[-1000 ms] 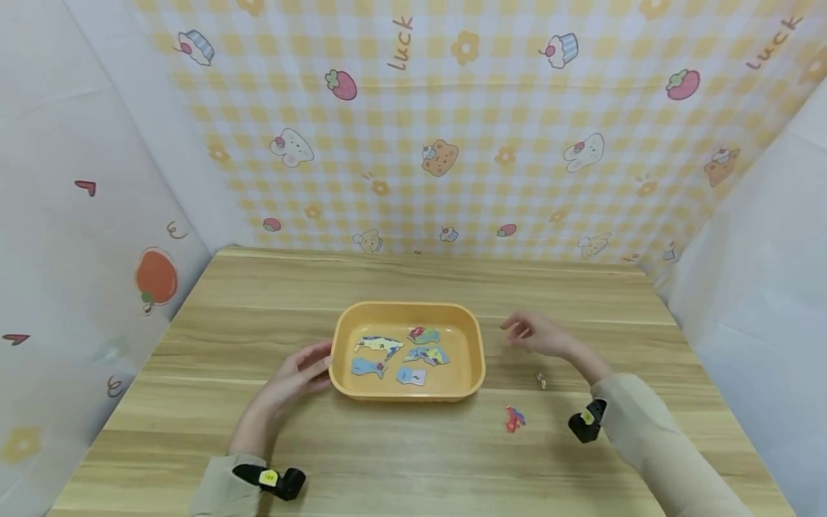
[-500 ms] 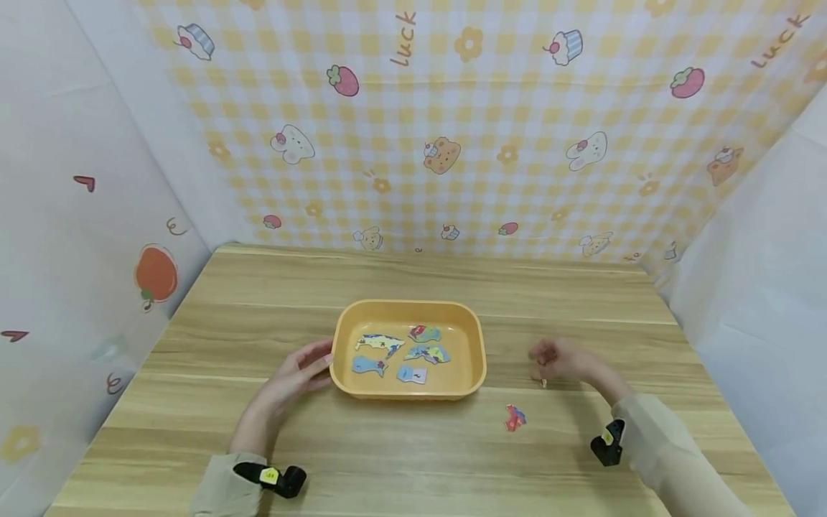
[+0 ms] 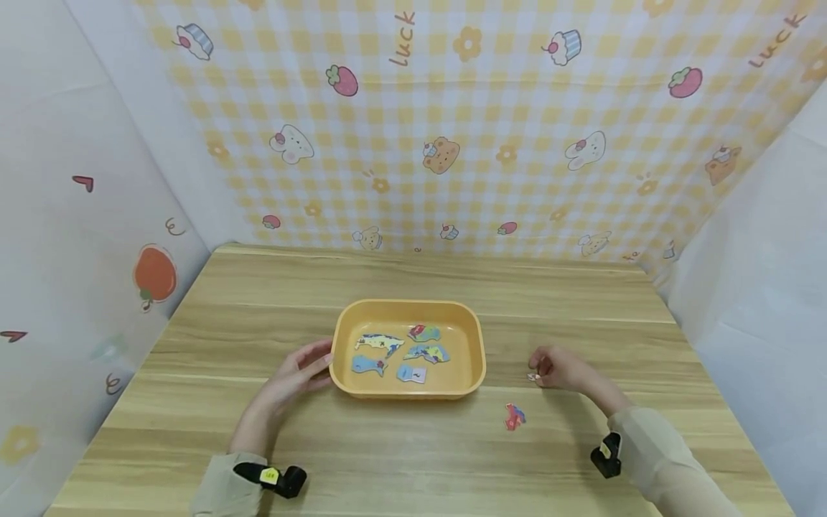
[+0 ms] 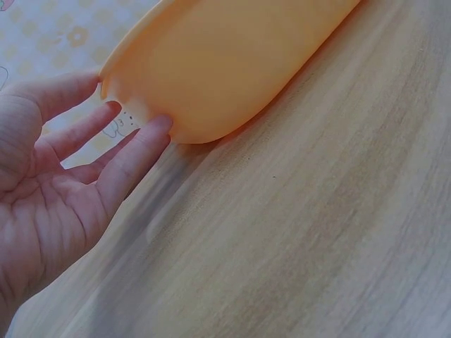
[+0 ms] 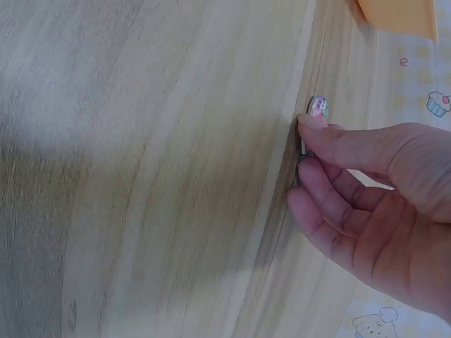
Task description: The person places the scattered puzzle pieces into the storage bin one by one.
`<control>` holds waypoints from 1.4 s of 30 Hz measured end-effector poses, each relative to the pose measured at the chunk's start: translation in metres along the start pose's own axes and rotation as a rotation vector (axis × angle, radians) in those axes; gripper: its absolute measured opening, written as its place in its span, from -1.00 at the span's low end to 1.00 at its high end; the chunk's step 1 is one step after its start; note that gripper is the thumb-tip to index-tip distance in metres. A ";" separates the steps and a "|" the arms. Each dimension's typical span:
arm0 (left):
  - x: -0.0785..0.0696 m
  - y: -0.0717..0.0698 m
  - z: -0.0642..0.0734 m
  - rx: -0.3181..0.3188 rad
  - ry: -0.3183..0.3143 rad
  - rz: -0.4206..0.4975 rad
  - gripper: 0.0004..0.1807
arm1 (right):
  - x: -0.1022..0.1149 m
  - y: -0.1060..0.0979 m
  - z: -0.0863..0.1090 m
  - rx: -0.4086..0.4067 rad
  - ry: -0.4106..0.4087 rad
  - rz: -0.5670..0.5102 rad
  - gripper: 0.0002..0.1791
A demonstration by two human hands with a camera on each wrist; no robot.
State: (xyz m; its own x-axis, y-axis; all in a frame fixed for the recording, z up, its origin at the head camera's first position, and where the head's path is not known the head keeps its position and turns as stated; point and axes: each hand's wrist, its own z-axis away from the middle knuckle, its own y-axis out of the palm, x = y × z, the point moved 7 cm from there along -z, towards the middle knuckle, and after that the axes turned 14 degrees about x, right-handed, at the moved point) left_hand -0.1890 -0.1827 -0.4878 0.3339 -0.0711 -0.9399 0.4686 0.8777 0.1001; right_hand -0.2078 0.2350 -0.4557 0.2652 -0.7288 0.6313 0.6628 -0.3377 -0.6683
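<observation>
A small flat piece (image 5: 319,107) with a colourful print is pinched between the thumb and fingers of my right hand (image 3: 561,368), low over the table right of the tray. Most of it is hidden by the thumb in the right wrist view. My left hand (image 3: 299,373) rests at the left end of a yellow tray (image 3: 407,396), its fairly straight fingers (image 4: 134,156) touching the outer wall and rim. Inside the tray lie several printed cardboard puzzle pieces, among them a yellow-and-blue one (image 3: 380,344) and a pale blue one (image 3: 368,365).
A red-and-blue puzzle piece (image 3: 514,417) lies on the wooden table (image 3: 400,459), in front of the right hand and right of the tray. Behind the table hangs a yellow checked cloth (image 3: 388,115), with white cloth at both sides.
My right hand moved right and toward me from beside the tray, came down on the small piece and now pinches it. The left hand and tray have stayed put.
</observation>
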 end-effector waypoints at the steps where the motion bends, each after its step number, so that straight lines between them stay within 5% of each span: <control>1: 0.000 0.000 0.000 0.001 -0.002 0.001 -0.30 | 0.000 0.000 0.000 0.005 0.002 -0.002 -0.83; 12: -0.002 0.002 0.001 0.032 0.022 0.004 -0.31 | 0.009 -0.009 -0.011 0.092 -0.041 -0.043 -0.93; 28: -0.002 0.001 0.000 0.028 0.025 -0.010 -0.31 | 0.058 -0.037 -0.041 0.122 -0.053 -0.150 -0.86; 34: -0.002 0.000 0.000 0.029 0.031 -0.014 -0.32 | 0.083 -0.042 -0.059 0.129 -0.049 -0.084 -0.88; 42: -0.002 0.001 0.000 0.034 0.039 -0.016 -0.33 | 0.114 -0.036 -0.081 0.127 -0.019 0.153 -0.95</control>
State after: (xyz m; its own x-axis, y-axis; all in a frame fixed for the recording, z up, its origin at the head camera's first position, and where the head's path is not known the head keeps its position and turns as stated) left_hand -0.1893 -0.1815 -0.4854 0.2943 -0.0655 -0.9535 0.5011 0.8601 0.0956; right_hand -0.2583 0.1163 -0.3914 0.3822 -0.7541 0.5341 0.6961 -0.1452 -0.7032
